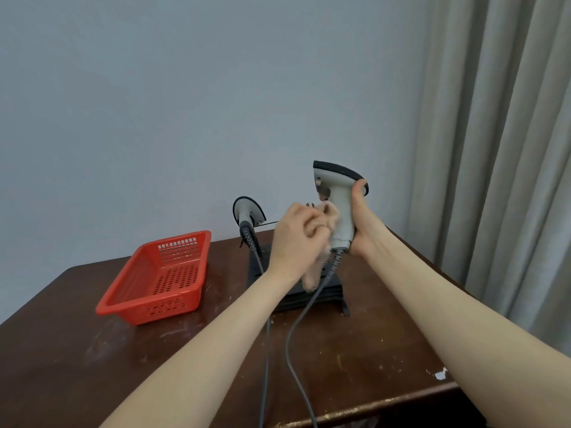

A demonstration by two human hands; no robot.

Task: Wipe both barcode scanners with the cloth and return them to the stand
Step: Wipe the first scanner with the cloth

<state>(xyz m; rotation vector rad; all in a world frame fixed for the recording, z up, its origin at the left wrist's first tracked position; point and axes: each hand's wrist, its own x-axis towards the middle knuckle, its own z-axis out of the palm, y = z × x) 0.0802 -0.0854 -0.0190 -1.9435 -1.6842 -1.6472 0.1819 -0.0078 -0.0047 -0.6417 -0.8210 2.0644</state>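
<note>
1. Scuffed dark wooden table [154, 366], chipped at its front edge, carries the black stand [332, 295].
2. Above the stand, the right hand [360, 230] has its grip clamped on the handle of a smooth grey scanner [340, 205], held upright.
3. The left hand [293, 239] has its grip bunched round a fuzzy beige cloth [327, 220], pressed against that handle.
4. A second scanner [247, 211] rests on the stand's left side; a perforated red basket [160, 273] lies farther left.

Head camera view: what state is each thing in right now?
Held scanner: off stand, upright, gripped by right hand.
Cloth: bunched in left hand, against its handle.
Second scanner: on stand.
Red basket: upright on table.
</note>
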